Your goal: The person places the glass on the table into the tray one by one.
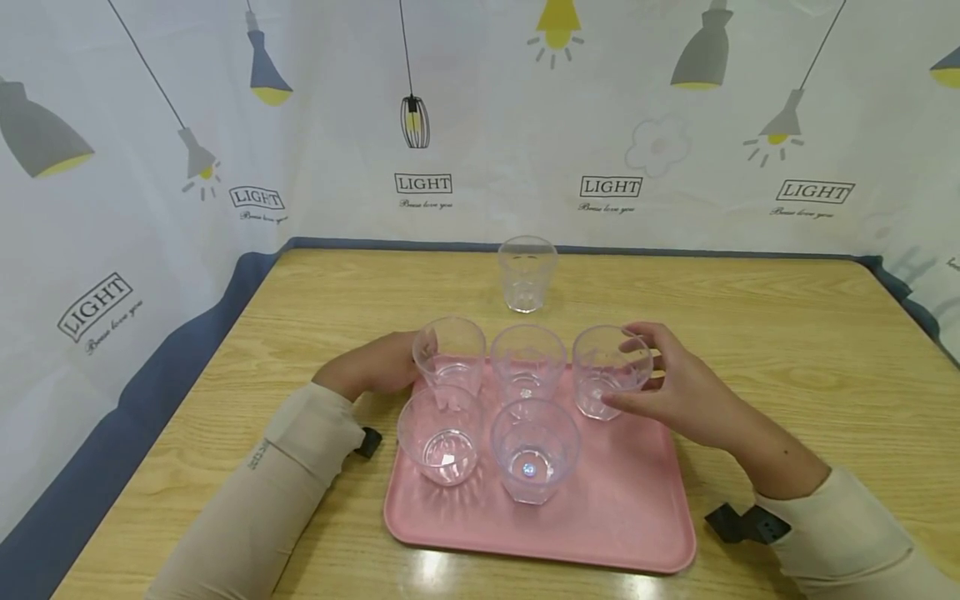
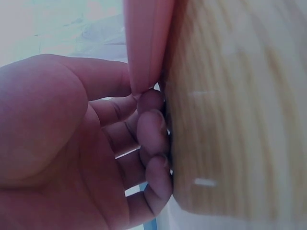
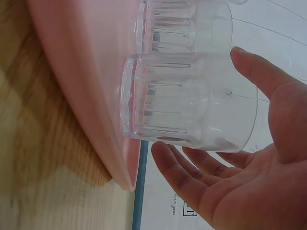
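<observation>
My right hand [image 1: 682, 387] is spread loosely around a clear plastic cup [image 3: 187, 103] that stands upright at the tray's back right. Its thumb is on the near side and its fingers are on the far side; I cannot tell whether they touch the wall. At the left side of the pink tray [image 1: 600, 525], my left hand [image 2: 81, 139] pinches the tray edge between thumb and curled fingers. Beside the right-hand cup, two more clear cups, one in the middle [image 1: 528, 358] and one at left [image 1: 450, 354], make up the back row. Two cups stand in front, left [image 1: 441, 442] and centre [image 1: 535, 454].
Another clear cup [image 1: 527, 275] stands on the wooden table [image 1: 795, 333] behind the tray. A whitish cloth printed with lamps [image 1: 517, 100] hangs along the back and sides. The tray's front right part shows bare pink surface.
</observation>
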